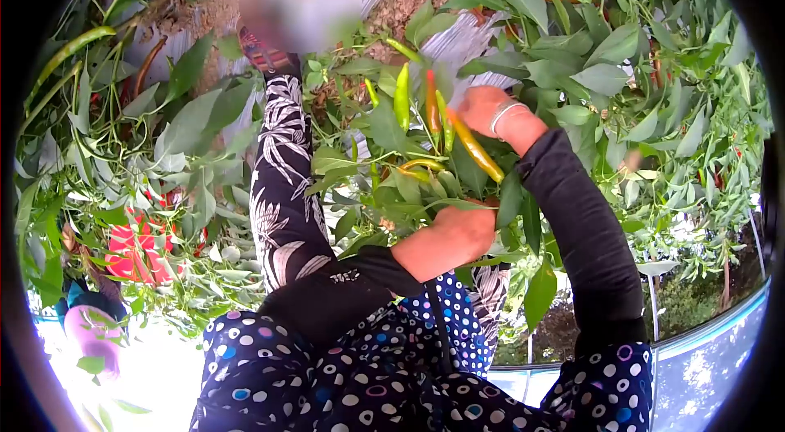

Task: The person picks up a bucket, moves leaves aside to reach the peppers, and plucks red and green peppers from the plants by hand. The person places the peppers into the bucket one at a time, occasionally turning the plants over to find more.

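Seen from above, the left hand (458,231) is buried in pepper leaves (384,133), its grip hidden. Just beyond, the right hand (482,109) closes on the stem of a hanging yellow-orange pepper (477,147), beside green peppers (402,96).

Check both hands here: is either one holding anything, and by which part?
Right hand grips the stem ends of hanging chili peppers. Left hand is buried in the pepper plant's leaves; its hold cannot be told.
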`<action>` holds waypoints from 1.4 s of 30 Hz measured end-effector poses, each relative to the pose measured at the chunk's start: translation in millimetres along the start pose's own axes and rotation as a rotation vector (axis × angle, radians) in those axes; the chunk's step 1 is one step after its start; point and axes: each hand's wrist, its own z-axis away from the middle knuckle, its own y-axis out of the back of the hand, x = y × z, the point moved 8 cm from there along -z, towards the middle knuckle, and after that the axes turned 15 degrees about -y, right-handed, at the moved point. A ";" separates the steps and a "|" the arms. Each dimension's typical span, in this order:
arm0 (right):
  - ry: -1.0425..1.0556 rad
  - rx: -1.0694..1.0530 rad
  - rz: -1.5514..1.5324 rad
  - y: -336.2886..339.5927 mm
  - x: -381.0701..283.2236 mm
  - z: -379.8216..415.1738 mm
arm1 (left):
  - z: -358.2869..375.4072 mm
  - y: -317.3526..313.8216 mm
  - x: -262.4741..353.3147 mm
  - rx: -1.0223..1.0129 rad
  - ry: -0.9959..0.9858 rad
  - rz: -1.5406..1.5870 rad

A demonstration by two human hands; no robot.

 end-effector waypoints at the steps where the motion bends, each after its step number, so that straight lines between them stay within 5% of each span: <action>1: -0.005 -0.089 -0.045 -9.7 0.1 2.5 | 0.6 -0.7 1.4 -0.007 -0.017 -0.036; 6: -0.006 0.042 -0.335 -13.9 1.4 6.2 | 1.5 -1.2 1.9 0.057 0.022 -0.095; 9: 0.162 -0.098 -0.823 0.4 -10.5 34.6 | 4.6 -3.3 -6.9 0.173 0.079 -0.119; 11: 0.289 0.110 -0.714 25.9 -30.2 69.9 | 14.2 -15.7 33.1 0.104 -0.338 -1.523; 12: 0.333 0.217 -0.611 34.2 -42.8 87.9 | 18.2 -17.3 33.6 0.147 -0.343 -1.634; 15: 0.625 0.336 -0.420 24.6 -87.6 131.0 | 11.2 0.1 5.5 0.247 -0.094 -0.640; 18: 0.740 0.386 -0.296 6.2 -102.8 154.1 | 2.6 1.3 -4.5 0.274 0.015 -0.425; 21: 0.870 0.228 -0.469 8.2 -114.1 175.2 | -8.3 -7.3 -7.9 0.322 0.138 -0.590; 24: 1.173 0.094 -0.681 9.6 -179.2 251.4 | -9.4 -27.7 -4.6 0.392 0.732 -1.353; 26: 1.140 -0.011 -0.735 17.3 -211.6 266.7 | -6.2 12.2 -13.6 0.324 -0.065 -0.157; 28: 1.021 -0.147 -1.023 47.1 -206.2 228.7 | -8.5 7.9 -19.5 0.336 -0.038 -0.056; 30: 0.938 0.181 -0.867 84.7 -172.7 174.0 | -6.5 14.5 -14.1 0.345 -0.023 0.051; 32: 0.938 0.596 -0.431 111.5 -111.7 127.0 | 4.4 18.5 -3.6 0.087 0.199 0.056; 33: 0.949 1.033 -0.043 110.2 -72.9 117.0 | -5.1 -0.3 -5.5 0.057 0.080 0.006; 34: 0.636 0.705 0.150 114.6 -40.2 92.4 | -4.7 -2.5 -2.5 0.061 0.070 0.008; 39: 0.346 0.201 0.277 78.4 67.8 121.2 | 8.7 -2.0 15.8 0.176 -0.042 -0.181; 42: 0.270 0.260 0.132 78.2 81.2 154.6 | 11.0 -9.7 23.1 0.218 -0.179 -0.256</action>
